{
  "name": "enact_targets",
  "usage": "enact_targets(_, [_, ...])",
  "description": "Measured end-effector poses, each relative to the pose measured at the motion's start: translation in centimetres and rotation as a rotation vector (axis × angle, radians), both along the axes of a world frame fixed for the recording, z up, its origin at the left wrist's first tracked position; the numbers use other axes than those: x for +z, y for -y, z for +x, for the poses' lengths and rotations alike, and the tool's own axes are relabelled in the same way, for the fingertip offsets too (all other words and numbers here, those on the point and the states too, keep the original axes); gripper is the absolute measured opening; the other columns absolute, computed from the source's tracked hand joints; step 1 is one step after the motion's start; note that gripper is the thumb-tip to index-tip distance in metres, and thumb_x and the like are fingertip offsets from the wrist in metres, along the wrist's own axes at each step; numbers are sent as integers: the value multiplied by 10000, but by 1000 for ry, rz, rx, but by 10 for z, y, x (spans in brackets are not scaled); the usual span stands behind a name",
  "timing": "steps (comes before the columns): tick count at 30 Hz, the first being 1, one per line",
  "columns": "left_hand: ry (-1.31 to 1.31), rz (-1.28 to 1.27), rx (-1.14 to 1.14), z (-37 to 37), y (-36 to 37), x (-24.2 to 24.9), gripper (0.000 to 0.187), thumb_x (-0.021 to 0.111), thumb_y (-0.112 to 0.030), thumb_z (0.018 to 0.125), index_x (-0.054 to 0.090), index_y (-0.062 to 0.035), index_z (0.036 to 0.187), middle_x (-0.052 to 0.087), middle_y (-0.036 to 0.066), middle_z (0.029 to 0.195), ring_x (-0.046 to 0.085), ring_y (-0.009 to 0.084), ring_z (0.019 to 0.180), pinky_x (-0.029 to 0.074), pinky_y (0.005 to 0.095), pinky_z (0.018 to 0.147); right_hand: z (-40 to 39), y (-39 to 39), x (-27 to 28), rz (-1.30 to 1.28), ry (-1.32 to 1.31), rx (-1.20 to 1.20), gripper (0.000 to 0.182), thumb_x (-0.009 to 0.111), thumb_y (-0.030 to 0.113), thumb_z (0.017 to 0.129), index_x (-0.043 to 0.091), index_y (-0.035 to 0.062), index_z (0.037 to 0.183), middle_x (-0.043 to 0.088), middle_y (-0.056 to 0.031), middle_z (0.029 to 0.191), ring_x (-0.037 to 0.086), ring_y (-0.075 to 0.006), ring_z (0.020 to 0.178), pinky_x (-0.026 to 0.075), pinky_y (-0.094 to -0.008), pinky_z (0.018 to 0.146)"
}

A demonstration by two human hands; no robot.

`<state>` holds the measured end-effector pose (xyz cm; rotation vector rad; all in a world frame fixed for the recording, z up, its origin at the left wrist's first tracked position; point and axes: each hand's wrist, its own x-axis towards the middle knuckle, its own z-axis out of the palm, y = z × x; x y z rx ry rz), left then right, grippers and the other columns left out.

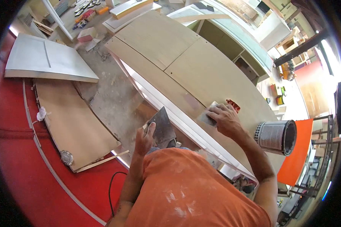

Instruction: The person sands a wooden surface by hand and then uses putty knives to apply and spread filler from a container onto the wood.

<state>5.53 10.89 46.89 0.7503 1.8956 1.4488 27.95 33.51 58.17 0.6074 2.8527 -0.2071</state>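
Observation:
My left hand is closed around the edge of a dark, flat putty board, held in front of my body beside the cabinet's edge. On the large beige wooden panel, my right hand presses a pale, flat scraper against the surface. A small red object lies just beyond the right fingers; its kind is not clear. To the right of that hand stands a metal can with a checkered band, tilted in this view with its mouth facing right.
A white panel lies at the left above a brown board on the red floor covering. White trim runs along the panel's near side. An open-fronted cabinet stands behind. Debris and a pinkish block lie on the floor.

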Motion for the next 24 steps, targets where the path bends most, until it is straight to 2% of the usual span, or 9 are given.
enact_targets(1, [-88, 10, 6, -1, 1, 0, 404, 532, -339, 989, 624, 12, 811, 524, -14, 667, 432, 83, 658, 387, 303, 581, -7, -1, 11, 0, 150, -13, 420, 623, 42, 752, 630, 126, 1164, 599, -31, 1234, 531, -234, 1169, 417, -420, 952])
enact_targets(2, [-177, 19, 15, -2, 0, 8, 407, 532, -342, 990, 619, 7, 798, 509, -28, 665, 422, 74, 660, 378, 297, 574, -15, -3, 11, 8, 142, -13, 420, 623, 42, 752, 630, 126, 1164, 599, -31, 1234, 531, -234, 1169, 417, -420, 952])
enact_targets(4, [141, 30, -9, -4, 1, 25, 431, 561, -364, 974, 511, -17, 724, 397, -28, 631, 384, 125, 633, 345, 348, 572, -31, -6, 5, 27, -185, 26, 332, 626, 67, 765, 659, 138, 1087, 638, -6, 1160, 555, -217, 1125, 411, -409, 932])
enact_targets(7, [181, 10, 11, -3, 9, 23, 460, 561, -373, 975, 428, -46, 679, 355, -32, 642, 350, 113, 647, 298, 328, 552, -61, -11, -5, 48, -266, 111, 347, 631, 65, 767, 654, 156, 1101, 634, 10, 1166, 553, -213, 1126, 412, -412, 921])
enact_targets(10, [54, -37, -42, -9, 19, 4, 398, 535, -331, 994, 534, -40, 723, 382, -62, 624, 344, 51, 616, 293, 305, 503, -81, -20, -18, 58, -271, 143, 364, 635, 62, 763, 646, 146, 1117, 629, 9, 1179, 549, -210, 1130, 418, -412, 919])
enact_targets(17, [49, -41, -6, -10, 12, 6, 381, 546, -302, 992, 534, -29, 726, 386, -65, 622, 343, 59, 607, 290, 307, 500, -83, -18, -23, 47, -111, 120, 400, 648, 70, 727, 647, 122, 1123, 634, 4, 1153, 550, -214, 1098, 449, -430, 885])
enact_targets(20, [174, -70, -1, -9, 3, 18, 460, 560, -384, 974, 436, -74, 659, 367, -42, 650, 349, 90, 643, 294, 322, 537, -76, -17, -22, 15, -93, 77, 448, 642, 38, 695, 656, 129, 1134, 632, 2, 1183, 540, -222, 1127, 452, -425, 885])
enact_targets(23, [199, -1, -19, -8, -3, 16, 431, 576, -387, 965, 504, -54, 701, 396, -48, 660, 374, 102, 647, 333, 323, 559, -62, -13, -22, 0, -92, 55, 462, 644, 27, 681, 663, 130, 1131, 625, 1, 1210, 531, -231, 1150, 454, -428, 885])
enact_targets(24, [190, 37, -19, -7, -5, 15, 362, 546, -341, 985, 571, -24, 813, 457, -45, 690, 403, 85, 671, 358, 300, 580, -58, -12, -21, 3, -101, 57, 436, 649, 41, 691, 662, 124, 1119, 619, 1, 1212, 527, -233, 1152, 459, -439, 879])
